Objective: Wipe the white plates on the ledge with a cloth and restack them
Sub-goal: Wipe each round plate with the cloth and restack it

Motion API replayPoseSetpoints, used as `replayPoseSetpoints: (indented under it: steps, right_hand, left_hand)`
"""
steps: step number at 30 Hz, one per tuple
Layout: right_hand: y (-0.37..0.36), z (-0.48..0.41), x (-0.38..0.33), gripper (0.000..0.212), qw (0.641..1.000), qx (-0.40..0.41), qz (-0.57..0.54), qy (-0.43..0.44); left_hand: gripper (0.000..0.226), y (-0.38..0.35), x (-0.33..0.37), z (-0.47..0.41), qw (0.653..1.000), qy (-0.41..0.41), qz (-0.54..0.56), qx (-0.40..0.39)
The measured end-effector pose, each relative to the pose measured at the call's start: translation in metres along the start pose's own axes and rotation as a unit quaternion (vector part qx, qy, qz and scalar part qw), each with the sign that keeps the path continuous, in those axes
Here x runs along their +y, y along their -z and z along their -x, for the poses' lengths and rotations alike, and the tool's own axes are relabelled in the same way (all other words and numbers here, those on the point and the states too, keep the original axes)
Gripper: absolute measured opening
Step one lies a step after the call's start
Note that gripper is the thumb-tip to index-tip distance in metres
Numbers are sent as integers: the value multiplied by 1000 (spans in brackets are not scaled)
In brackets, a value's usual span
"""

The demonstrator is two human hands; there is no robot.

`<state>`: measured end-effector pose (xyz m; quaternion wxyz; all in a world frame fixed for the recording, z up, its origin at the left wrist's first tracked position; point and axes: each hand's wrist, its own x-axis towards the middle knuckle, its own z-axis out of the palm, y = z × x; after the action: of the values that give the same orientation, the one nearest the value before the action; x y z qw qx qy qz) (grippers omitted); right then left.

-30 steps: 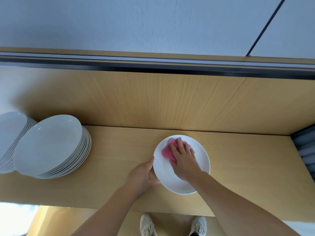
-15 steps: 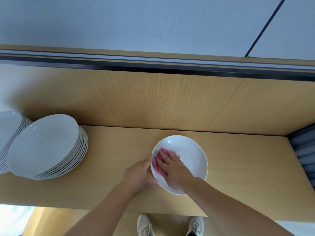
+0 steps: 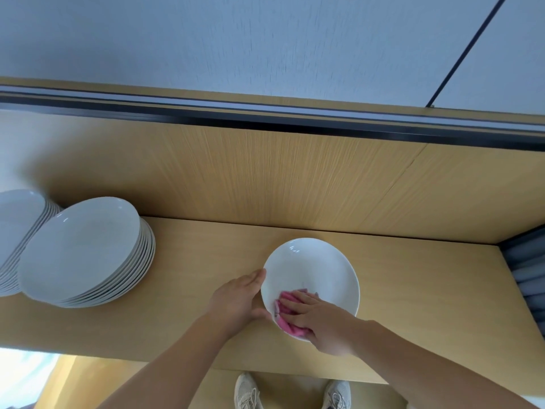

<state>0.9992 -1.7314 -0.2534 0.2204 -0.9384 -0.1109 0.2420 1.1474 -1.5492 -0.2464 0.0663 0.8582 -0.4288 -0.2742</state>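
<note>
One plate (image 3: 312,270) separate from the stacks, inspector?
— Confirmed. It lies flat on the wooden ledge (image 3: 413,290), right of centre, well apart from two stacks of white plates: nearer stack (image 3: 82,246), and farther stack (image 3: 14,225) at the left edge of view.
And the hands?
— Left hand (image 3: 236,299) clasps the plate's left rim between thumb and fingers. Right hand (image 3: 321,323) lies flat, fingers straight and together, pressing a pink cloth (image 3: 289,327) onto the plate's near-left inner surface.
Anything further?
— Pale shoes (image 3: 247,391) visible below the ledge.
</note>
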Motion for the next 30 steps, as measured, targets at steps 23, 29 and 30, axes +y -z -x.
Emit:
replayPoseSetpoints:
  steps: [23, 29, 30]
  right_hand:
    - [52, -29, 40, 69, 977, 29, 191, -89]
    - [45, -9, 48, 68, 960, 51, 201, -189]
    - [42, -5, 47, 68, 957, 44, 200, -207]
  left_hand:
    - [43, -50, 8, 4, 967, -182, 50, 172]
    - [41, -45, 12, 6, 965, -175, 80, 177]
    - [41, -45, 11, 6, 965, -176, 78, 178]
